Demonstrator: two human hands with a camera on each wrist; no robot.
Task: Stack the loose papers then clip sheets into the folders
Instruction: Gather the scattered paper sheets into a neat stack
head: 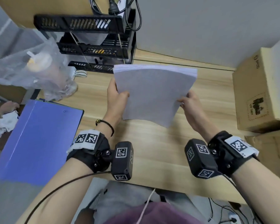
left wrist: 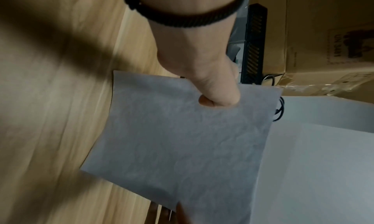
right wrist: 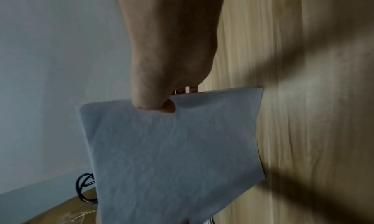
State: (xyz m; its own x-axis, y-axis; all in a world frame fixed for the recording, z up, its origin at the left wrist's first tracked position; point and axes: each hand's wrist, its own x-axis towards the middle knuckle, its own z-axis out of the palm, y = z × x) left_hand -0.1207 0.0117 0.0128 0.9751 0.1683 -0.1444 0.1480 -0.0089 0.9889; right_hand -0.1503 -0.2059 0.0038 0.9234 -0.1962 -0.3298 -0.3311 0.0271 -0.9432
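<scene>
A stack of white paper sheets (head: 153,92) is held up off the wooden desk (head: 152,151), tilted toward me. My left hand (head: 116,94) grips its left edge, thumb on the front face. My right hand (head: 187,101) pinches the right edge. In the left wrist view the thumb presses the paper stack (left wrist: 182,139); in the right wrist view the thumb lies on the paper stack (right wrist: 172,147). The fingers behind the sheets are hidden. A blue folder (head: 37,139) lies shut at the desk's left side.
A black tiered file tray (head: 94,46) stands at the back, with cables above it. A clear plastic bag (head: 34,68) with a cup sits at back left. Cardboard boxes (head: 257,94) stand at the right. Another person's hand (head: 6,107) shows at far left.
</scene>
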